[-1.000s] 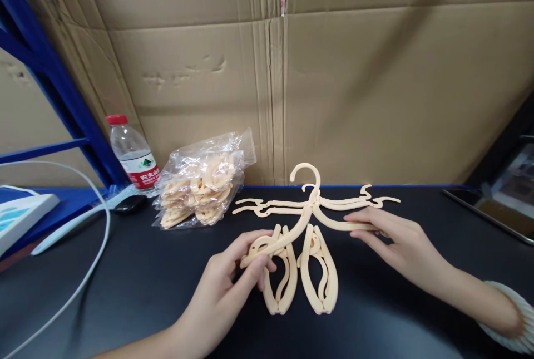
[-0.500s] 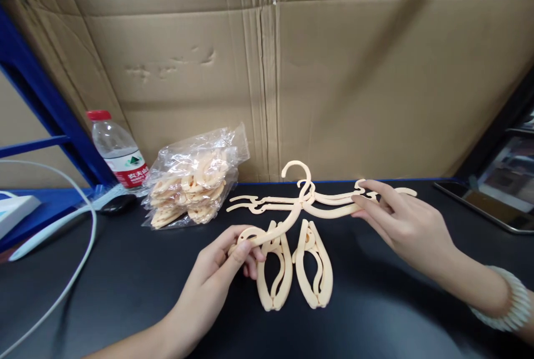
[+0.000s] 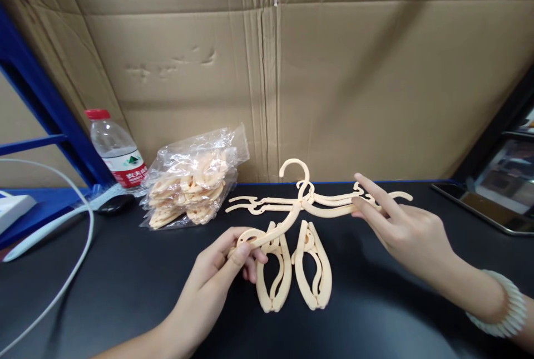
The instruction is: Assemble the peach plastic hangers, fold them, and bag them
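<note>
A cream plastic folding hanger [image 3: 311, 210] is half unfolded over the black tabletop [image 3: 125, 286]. My left hand [image 3: 221, 270] pinches the end of its left arm between thumb and fingers. My right hand [image 3: 403, 228] holds its right arm near the tip, index finger stretched out. Behind it lies an unfolded hanger [image 3: 267, 202] flat on the table. Two folded hangers [image 3: 294, 267] lie side by side below, just right of my left hand.
A clear bag of folded hangers [image 3: 192, 186] sits at the back left beside a red-capped water bottle [image 3: 117, 150]. A white cable [image 3: 62, 259] loops at left. A cardboard wall [image 3: 292, 69] stands behind. A phone or tablet [image 3: 479, 203] lies at right.
My right hand has moved up and outward along the hanger's right arm, lifting it towards level. My left hand keeps its pinch on the left arm's end. The view has shifted slightly right.
</note>
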A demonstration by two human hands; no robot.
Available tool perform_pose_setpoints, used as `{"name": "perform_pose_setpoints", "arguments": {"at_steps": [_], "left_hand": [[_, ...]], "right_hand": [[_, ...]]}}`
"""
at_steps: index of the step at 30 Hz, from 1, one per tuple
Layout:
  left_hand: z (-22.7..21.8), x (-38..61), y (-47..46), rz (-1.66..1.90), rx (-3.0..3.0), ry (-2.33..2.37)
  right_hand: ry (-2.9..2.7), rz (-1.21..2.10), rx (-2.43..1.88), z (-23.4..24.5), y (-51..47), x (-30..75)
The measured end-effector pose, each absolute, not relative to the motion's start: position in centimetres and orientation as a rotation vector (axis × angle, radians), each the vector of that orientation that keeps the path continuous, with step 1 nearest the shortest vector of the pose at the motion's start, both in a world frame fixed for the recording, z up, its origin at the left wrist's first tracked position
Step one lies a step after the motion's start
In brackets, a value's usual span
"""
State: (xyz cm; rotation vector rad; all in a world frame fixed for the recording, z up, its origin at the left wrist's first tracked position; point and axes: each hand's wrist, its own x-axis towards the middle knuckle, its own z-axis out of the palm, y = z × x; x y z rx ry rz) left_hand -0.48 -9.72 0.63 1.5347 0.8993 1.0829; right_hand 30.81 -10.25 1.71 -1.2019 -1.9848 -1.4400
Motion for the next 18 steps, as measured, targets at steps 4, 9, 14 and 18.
{"name": "perform_pose_setpoints", "arguments": {"at_steps": [4,9,14,18], "left_hand": [[0.8,-0.4,-9.9,1.079,1.522,0.909],[0.6,-0.4,-9.7,1.086,1.513,0.903],[0.4,-0.6,-9.5,1.082,1.497,0.895],[0.5,-0.5,-9.7,1.078,1.514,0.894]], "right_hand": [[-2.016,-1.420,-1.262,1.7,-10.3,30.5],[-2.057,-1.250,-1.212,1.7,-10.4,30.3],[-2.129,-0.895,-1.069,0.9,-10.3,30.4],[-2.059,-0.611,-1.047,0.7,-10.0,30.4]]}}
